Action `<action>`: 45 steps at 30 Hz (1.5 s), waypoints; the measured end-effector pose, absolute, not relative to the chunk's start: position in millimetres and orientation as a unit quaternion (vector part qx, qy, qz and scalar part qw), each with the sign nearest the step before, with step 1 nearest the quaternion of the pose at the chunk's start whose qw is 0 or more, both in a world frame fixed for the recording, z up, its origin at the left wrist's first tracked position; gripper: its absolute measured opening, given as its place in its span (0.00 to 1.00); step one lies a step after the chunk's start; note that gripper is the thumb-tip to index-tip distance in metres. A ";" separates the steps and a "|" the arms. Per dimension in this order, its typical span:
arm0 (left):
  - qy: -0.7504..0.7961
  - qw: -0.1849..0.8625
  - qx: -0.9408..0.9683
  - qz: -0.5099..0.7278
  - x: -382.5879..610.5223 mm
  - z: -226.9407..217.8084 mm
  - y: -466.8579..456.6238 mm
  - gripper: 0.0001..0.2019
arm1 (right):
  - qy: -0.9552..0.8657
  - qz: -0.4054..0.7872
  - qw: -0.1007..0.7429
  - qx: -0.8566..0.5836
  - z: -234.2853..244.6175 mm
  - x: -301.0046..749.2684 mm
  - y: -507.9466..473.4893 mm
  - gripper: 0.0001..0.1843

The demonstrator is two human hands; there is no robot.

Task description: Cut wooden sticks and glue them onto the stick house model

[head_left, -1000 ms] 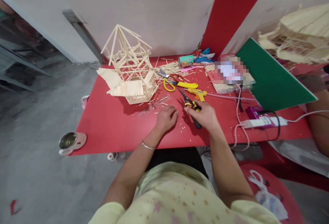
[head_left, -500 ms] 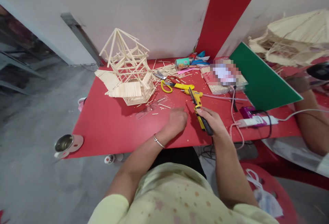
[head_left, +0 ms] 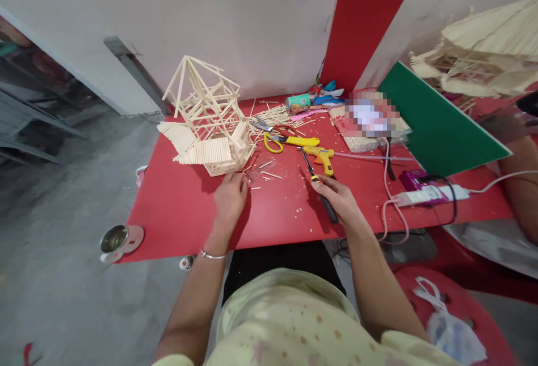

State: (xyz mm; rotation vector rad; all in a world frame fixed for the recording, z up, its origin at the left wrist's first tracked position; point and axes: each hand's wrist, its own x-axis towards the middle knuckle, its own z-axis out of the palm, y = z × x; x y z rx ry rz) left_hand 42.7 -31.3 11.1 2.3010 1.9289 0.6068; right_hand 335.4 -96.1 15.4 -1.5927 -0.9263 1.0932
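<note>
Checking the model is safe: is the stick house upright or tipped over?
Upright: the stick house stands on its base on the red table, roof peak pointing up.

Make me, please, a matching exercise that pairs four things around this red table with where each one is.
Things:
1. pliers
2. stick house
3. green board
4. steel cup

Places:
A. off the near left corner of the table
B. held in the right hand
C. tilted, at the table's right side
D. just beyond the left hand

Pairs: 1-B, 2-D, 3-C, 4-A.
</note>
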 end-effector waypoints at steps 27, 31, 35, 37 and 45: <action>0.530 0.034 0.847 0.000 103.7 11.4 41.4 0.14 | -0.605 0.006 0.146 -0.783 -5.8 318.1 -78.9 0.39; 0.593 0.027 0.800 0.087 112.3 19.2 43.8 0.15 | -0.565 -0.046 0.182 -0.803 2.0 341.7 -77.0 0.36; 0.545 0.035 0.820 0.173 103.1 19.0 14.9 0.14 | -0.501 0.041 0.123 -0.855 1.2 367.0 -58.9 0.29; 0.502 0.037 0.840 0.201 88.3 11.7 -12.5 0.15 | -0.490 0.106 0.093 -0.860 -2.8 375.1 -48.9 0.28; 0.547 -0.030 0.835 0.045 55.4 -20.1 -34.0 0.16 | -0.493 0.152 0.116 -0.849 -8.5 388.2 -43.3 0.28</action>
